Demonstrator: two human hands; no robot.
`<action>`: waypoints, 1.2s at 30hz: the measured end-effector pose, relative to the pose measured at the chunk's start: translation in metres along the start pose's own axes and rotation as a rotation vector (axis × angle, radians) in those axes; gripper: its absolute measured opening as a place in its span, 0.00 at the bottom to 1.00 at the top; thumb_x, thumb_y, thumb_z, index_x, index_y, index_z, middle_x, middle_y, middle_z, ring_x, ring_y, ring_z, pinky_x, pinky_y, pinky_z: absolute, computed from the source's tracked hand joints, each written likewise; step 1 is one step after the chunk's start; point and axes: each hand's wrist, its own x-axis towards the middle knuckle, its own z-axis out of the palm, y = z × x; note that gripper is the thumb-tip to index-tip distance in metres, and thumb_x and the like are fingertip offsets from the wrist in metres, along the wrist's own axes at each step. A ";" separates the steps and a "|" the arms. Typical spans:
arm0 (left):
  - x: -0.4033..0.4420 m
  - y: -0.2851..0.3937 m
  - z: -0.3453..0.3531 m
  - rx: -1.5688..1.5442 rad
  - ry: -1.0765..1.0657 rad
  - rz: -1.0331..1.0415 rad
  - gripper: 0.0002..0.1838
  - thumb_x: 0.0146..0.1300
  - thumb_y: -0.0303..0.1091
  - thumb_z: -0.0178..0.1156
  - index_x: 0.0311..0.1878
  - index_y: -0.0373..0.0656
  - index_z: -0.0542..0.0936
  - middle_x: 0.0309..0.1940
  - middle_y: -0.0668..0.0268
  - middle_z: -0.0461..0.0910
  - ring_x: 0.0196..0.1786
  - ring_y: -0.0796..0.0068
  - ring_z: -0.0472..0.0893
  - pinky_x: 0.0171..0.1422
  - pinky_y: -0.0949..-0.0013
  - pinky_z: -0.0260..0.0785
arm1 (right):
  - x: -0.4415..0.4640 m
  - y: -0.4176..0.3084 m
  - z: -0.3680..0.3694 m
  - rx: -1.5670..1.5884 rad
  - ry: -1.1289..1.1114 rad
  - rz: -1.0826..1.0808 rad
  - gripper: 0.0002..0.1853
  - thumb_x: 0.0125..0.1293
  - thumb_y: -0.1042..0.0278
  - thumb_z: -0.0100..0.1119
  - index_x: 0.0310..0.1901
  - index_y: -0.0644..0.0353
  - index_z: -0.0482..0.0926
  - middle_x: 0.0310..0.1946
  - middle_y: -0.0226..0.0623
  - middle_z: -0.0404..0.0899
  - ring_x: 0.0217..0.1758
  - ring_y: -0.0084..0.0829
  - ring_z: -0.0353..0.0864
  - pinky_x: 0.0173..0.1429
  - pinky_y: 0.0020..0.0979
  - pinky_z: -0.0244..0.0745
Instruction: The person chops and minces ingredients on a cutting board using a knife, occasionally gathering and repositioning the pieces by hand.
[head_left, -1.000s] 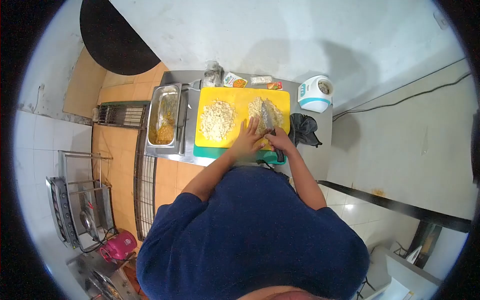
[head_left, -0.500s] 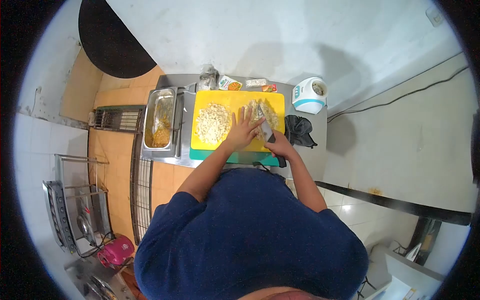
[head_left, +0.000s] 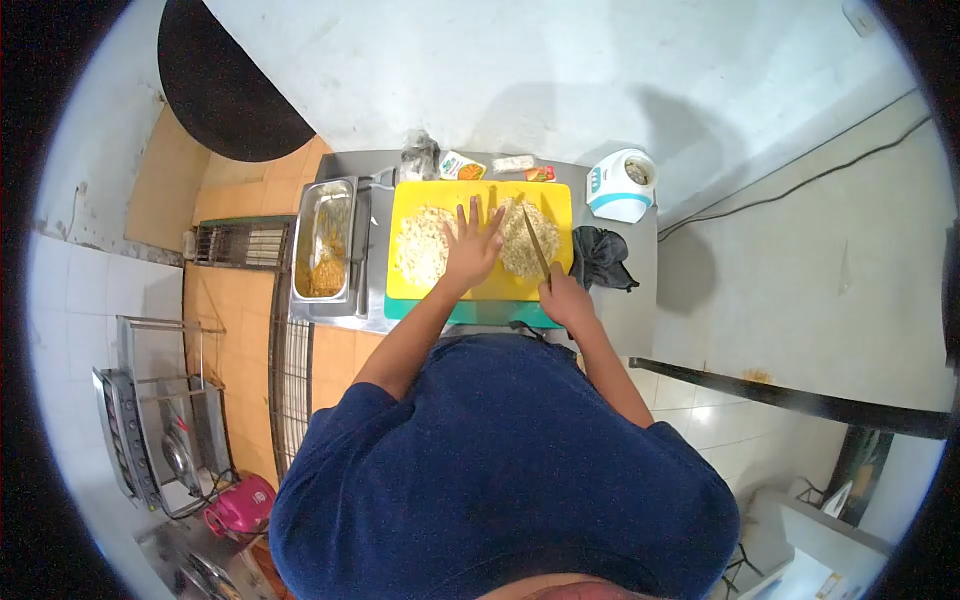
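In the upper middle, the left hand [head_left: 475,257] is spread over the yellow board [head_left: 415,193], between two chopped piles [head_left: 422,250]. The right hand [head_left: 566,300] — right of centre — clasps the knife [head_left: 539,243], blade over the right (finer) pile [head_left: 521,258].

My knife [head_left: 537,242] has a dull brownish-grey blade; my shirt [head_left: 510,440] is plain navy. Upper board [head_left: 515,290], yellow; lower board [head_left: 500,313], green. Left pile [head_left: 420,248], pale cream; right pile [head_left: 515,248], duller beige. Tabletop [head_left: 375,265], silvery grey. Appliance [head_left: 620,190], white with a turquoise band. Bag [head_left: 600,258], black. Pan [head_left: 352,240], silver; its contents [head_left: 325,276], orange-brown. Cylinder [head_left: 243,503], bright pink. Floor tiles [head_left: 230,330], orange.
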 end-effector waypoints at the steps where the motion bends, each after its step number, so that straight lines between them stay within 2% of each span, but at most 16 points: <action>1: -0.003 0.002 0.001 -0.004 0.015 0.030 0.32 0.75 0.57 0.40 0.80 0.66 0.53 0.82 0.49 0.34 0.81 0.34 0.37 0.73 0.21 0.30 | -0.001 -0.005 -0.003 -0.031 0.025 -0.009 0.20 0.68 0.56 0.48 0.52 0.65 0.69 0.36 0.61 0.81 0.42 0.58 0.83 0.47 0.55 0.77; 3: -0.011 0.007 0.000 -0.053 0.048 0.123 0.35 0.72 0.54 0.47 0.80 0.64 0.53 0.81 0.48 0.34 0.81 0.36 0.37 0.74 0.22 0.29 | -0.002 -0.011 -0.007 -0.095 0.075 -0.023 0.19 0.70 0.58 0.44 0.54 0.64 0.67 0.40 0.61 0.81 0.45 0.59 0.83 0.47 0.56 0.77; 6: -0.027 0.019 -0.006 -0.127 0.080 0.300 0.42 0.64 0.49 0.59 0.80 0.60 0.54 0.81 0.46 0.37 0.82 0.40 0.38 0.75 0.23 0.29 | 0.004 -0.010 -0.002 -0.131 0.140 -0.031 0.18 0.70 0.60 0.46 0.54 0.65 0.67 0.45 0.58 0.79 0.46 0.57 0.83 0.48 0.55 0.78; 12: -0.037 0.030 -0.003 -0.086 0.061 0.370 0.38 0.67 0.51 0.55 0.79 0.62 0.57 0.81 0.46 0.38 0.81 0.37 0.39 0.74 0.22 0.29 | 0.009 -0.009 0.005 -0.238 0.224 -0.098 0.19 0.64 0.67 0.53 0.55 0.63 0.68 0.49 0.51 0.75 0.52 0.50 0.81 0.48 0.50 0.81; 19: -0.033 0.024 -0.004 -0.062 0.076 0.391 0.29 0.71 0.50 0.50 0.75 0.65 0.66 0.81 0.47 0.41 0.81 0.35 0.41 0.74 0.22 0.32 | 0.001 -0.015 0.006 -0.264 0.224 -0.141 0.22 0.62 0.67 0.56 0.58 0.62 0.68 0.52 0.46 0.74 0.55 0.48 0.79 0.49 0.47 0.81; 22: -0.029 0.021 0.000 -0.058 0.108 0.340 0.26 0.73 0.49 0.48 0.73 0.66 0.69 0.81 0.47 0.41 0.81 0.34 0.41 0.74 0.22 0.33 | -0.002 -0.013 0.005 -0.282 0.244 -0.180 0.23 0.61 0.66 0.57 0.58 0.60 0.69 0.52 0.44 0.74 0.57 0.45 0.78 0.49 0.46 0.81; 31: -0.021 0.008 0.008 -0.114 0.044 0.043 0.26 0.77 0.51 0.37 0.76 0.68 0.64 0.81 0.48 0.39 0.80 0.30 0.37 0.74 0.22 0.34 | -0.012 -0.002 -0.007 -0.283 0.247 -0.158 0.25 0.61 0.66 0.60 0.61 0.57 0.72 0.50 0.40 0.74 0.57 0.41 0.78 0.50 0.44 0.83; 35: -0.016 -0.008 0.024 -0.060 -0.020 -0.094 0.28 0.78 0.54 0.36 0.79 0.67 0.58 0.81 0.48 0.38 0.79 0.28 0.36 0.74 0.22 0.33 | -0.013 0.012 -0.004 -0.208 0.167 -0.088 0.24 0.60 0.63 0.61 0.59 0.56 0.73 0.50 0.42 0.75 0.56 0.45 0.79 0.51 0.47 0.81; 36: -0.014 -0.006 0.019 -0.015 -0.079 -0.103 0.31 0.77 0.56 0.37 0.80 0.62 0.54 0.81 0.47 0.39 0.80 0.30 0.36 0.74 0.23 0.33 | -0.011 0.019 -0.001 -0.177 0.148 -0.068 0.24 0.60 0.63 0.61 0.59 0.56 0.73 0.50 0.44 0.76 0.56 0.46 0.79 0.51 0.47 0.80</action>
